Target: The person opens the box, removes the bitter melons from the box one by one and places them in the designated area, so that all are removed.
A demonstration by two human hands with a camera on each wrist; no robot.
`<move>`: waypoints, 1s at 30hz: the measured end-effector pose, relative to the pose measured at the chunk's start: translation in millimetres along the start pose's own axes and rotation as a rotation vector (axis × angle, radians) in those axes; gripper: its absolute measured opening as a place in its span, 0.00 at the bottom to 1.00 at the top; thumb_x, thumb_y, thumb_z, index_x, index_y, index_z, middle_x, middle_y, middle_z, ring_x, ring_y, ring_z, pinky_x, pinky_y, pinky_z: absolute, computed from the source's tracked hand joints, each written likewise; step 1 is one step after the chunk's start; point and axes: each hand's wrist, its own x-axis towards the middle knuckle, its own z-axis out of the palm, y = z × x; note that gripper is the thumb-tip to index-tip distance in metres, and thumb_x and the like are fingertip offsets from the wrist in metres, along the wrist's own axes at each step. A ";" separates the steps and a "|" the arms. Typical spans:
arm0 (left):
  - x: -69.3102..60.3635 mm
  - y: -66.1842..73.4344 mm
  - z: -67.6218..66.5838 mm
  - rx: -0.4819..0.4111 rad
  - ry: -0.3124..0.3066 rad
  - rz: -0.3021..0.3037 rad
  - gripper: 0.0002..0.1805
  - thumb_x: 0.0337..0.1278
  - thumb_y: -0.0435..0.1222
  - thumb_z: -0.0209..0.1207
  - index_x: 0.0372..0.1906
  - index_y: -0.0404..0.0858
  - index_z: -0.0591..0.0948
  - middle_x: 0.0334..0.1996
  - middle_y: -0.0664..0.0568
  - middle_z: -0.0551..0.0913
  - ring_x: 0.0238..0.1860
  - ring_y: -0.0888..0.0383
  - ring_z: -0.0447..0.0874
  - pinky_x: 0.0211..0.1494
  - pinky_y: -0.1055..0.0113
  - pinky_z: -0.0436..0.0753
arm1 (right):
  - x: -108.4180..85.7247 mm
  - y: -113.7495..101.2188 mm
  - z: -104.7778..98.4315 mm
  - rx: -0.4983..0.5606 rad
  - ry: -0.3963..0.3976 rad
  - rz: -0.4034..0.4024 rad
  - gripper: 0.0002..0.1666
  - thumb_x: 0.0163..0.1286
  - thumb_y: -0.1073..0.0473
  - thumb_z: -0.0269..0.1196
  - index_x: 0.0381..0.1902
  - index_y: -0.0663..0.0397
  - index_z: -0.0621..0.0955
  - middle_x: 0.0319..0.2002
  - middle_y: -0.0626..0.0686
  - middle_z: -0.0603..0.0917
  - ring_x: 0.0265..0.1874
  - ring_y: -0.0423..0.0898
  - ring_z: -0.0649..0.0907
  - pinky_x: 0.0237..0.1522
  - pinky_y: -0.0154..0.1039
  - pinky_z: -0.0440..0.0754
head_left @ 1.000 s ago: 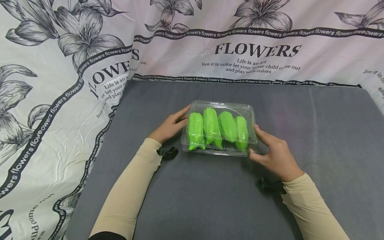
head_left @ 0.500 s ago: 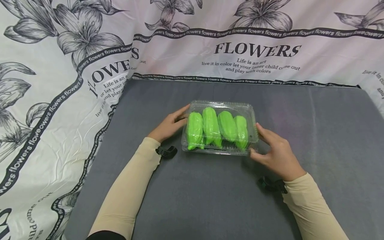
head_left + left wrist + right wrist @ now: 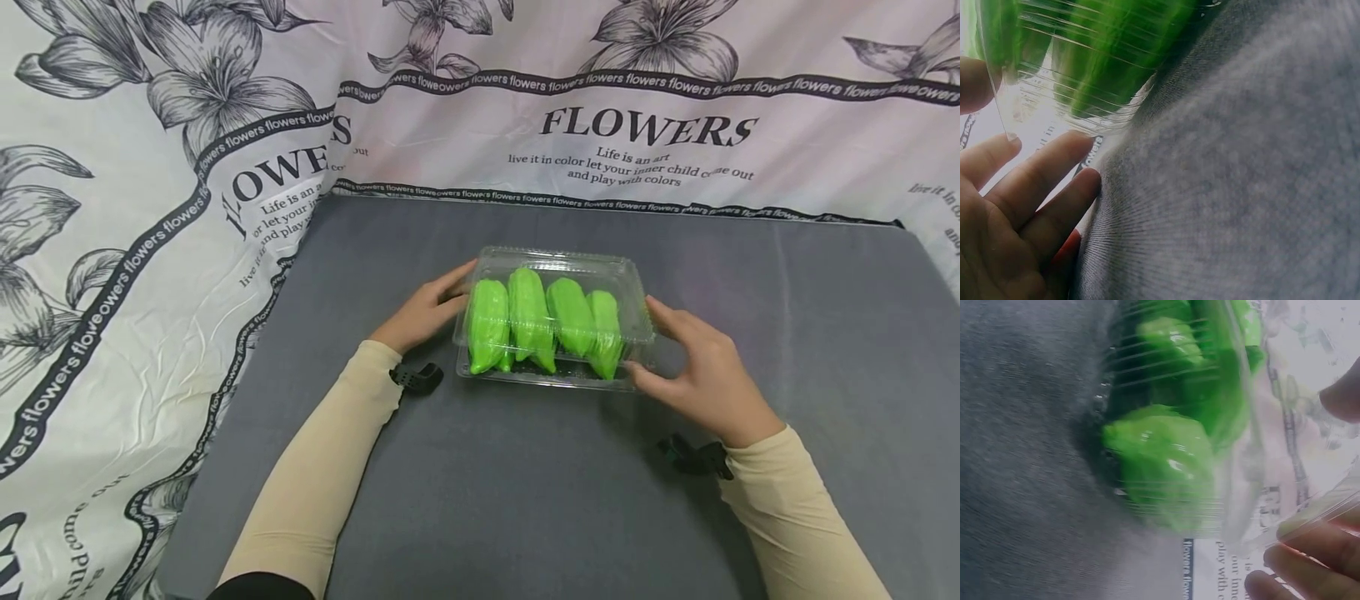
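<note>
A clear plastic clamshell box [image 3: 540, 382] sits on the grey table, holding several bright green, ridged, fruit-like pieces [image 3: 531, 317]. Its lid [image 3: 611, 267] stands slightly raised on the right side. My right hand [image 3: 701, 367] pinches the lid's right edge, thumb at the front corner and fingers farther back. In the right wrist view, fingertips [image 3: 1291, 534] show behind the clear plastic. At the box's left side, my left hand [image 3: 423, 312] rests with extended fingers against the wall. Those fingers [image 3: 1041, 181] touch the ribbed plastic in the left wrist view.
The grey cloth-covered table [image 3: 525, 483] spreads around the box. White cloth [image 3: 645, 150] with flower drawings and lettering hangs behind and along the left side. Dark bands [image 3: 416, 379] circle both wrists over beige sleeves.
My right hand has shifted slightly right and up, and the lid's right side has lifted away from the base. My left hand stays nearly still against the box.
</note>
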 end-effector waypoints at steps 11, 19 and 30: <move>3.5 -1.0 1.0 -0.002 0.018 0.049 0.36 0.80 0.51 0.55 0.85 0.53 0.59 0.82 0.50 0.63 0.80 0.49 0.62 0.80 0.48 0.65 | 23.5 -3.0 -20.4 0.043 -0.023 0.107 0.50 0.60 0.54 0.81 0.77 0.56 0.72 0.62 0.68 0.83 0.52 0.69 0.87 0.53 0.72 0.79; 3.6 -0.6 1.7 -0.005 0.012 -0.011 0.37 0.82 0.46 0.53 0.86 0.49 0.55 0.74 0.42 0.74 0.76 0.47 0.69 0.78 0.47 0.69 | 39.5 -0.9 -31.5 0.050 0.011 0.116 0.51 0.58 0.57 0.82 0.77 0.53 0.71 0.51 0.69 0.88 0.52 0.70 0.87 0.50 0.70 0.80; 4.4 -0.6 1.1 0.000 0.008 0.038 0.35 0.80 0.41 0.54 0.85 0.52 0.58 0.70 0.41 0.78 0.72 0.48 0.76 0.76 0.51 0.72 | 63.8 10.2 -34.1 0.055 0.114 0.050 0.19 0.74 0.65 0.67 0.60 0.64 0.78 0.50 0.62 0.90 0.50 0.37 0.89 0.44 0.12 0.69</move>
